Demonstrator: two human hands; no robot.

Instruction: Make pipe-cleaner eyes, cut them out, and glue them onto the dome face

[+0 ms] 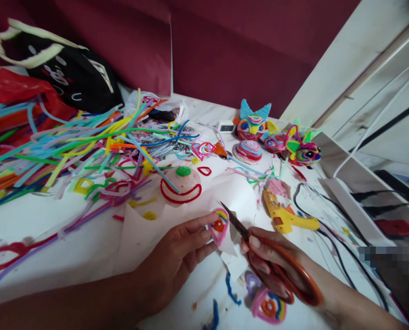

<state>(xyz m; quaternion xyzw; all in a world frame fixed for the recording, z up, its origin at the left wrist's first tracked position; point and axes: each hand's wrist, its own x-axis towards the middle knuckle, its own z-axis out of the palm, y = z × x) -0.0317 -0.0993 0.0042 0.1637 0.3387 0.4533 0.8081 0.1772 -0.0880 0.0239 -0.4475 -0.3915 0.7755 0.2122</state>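
My left hand (pixel 179 254) pinches a small teardrop shape of coiled pipe cleaners (pixel 220 228), pink-edged with an orange centre, stuck on white paper. My right hand (pixel 276 266) grips orange-handled scissors (pixel 280 270); their dark blades point up and left, right beside that paper's edge. A second, similar pink coiled piece (pixel 269 307) lies on the white table below my right hand.
A big heap of coloured pipe cleaners (pixel 70 146) covers the left. A white dome with a red rim and green top (pixel 181 183) sits mid-table. A yellow glue gun (pixel 286 219) with black cord lies right. Finished colourful figures (pixel 276 137) stand at the back. A black bag (pixel 63 68) sits far left.
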